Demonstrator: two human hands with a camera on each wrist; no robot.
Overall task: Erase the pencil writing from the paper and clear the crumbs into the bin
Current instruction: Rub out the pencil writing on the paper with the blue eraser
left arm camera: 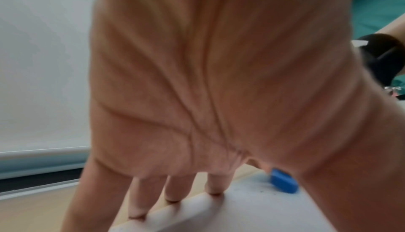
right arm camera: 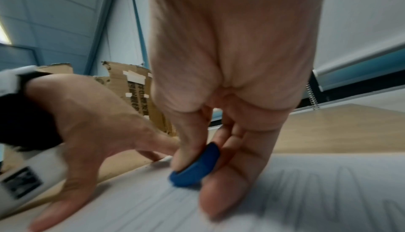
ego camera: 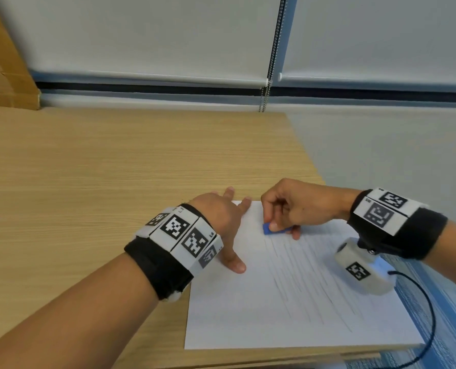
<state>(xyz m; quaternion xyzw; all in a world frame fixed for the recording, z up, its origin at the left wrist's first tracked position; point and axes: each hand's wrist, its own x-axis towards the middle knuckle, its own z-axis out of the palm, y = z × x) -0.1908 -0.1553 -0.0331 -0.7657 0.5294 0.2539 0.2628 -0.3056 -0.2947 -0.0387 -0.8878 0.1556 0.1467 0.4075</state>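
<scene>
White roller blinds (ego camera: 168,35) are hanging behind a wooden bench (ego camera: 88,169), and the sheet of paper (ego camera: 288,302) is lying at the near right corner of the bench, close to its right edge. The left hand (ego camera: 221,222) is pressing on the left edge of the paper with straight, spread fingers (left arm camera: 215,186), so it is holding nothing and only keeping the sheet in place. The right hand (ego camera: 298,206) is pinching a blue eraser (ego camera: 270,229) between the thumb and the fingers, and the eraser is touching the paper near its far left part. Many pencil lines (ego camera: 314,283) are showing across the middle and right part of the sheet, while the area around the eraser is looking paler. A few dark crumbs (left arm camera: 260,191) are lying beside the eraser. I judge that the erasing is at an early stage; most writing is left, and no bin is showing in any view.
</scene>
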